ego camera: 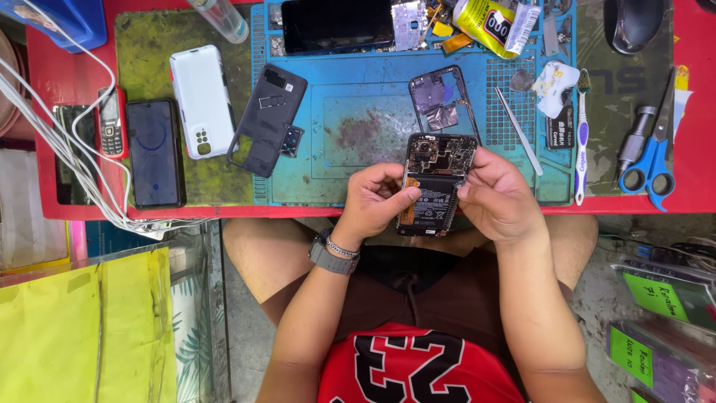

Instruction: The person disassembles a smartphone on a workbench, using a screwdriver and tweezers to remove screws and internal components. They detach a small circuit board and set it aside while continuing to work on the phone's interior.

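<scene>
Both hands grip an opened smartphone (436,183) by its edges, left hand (379,200) and right hand (498,198) fingers curled around either side, exposed battery and circuit board facing up for inspection above the blue repair mat (358,97).

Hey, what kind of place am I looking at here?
Most likely a phone repair bench. Both hands, left hand and right hand, hold an opened phone with its insides bare, above a blue work mat strewn with phone parts. Scissors and other phones lie nearby.
</scene>
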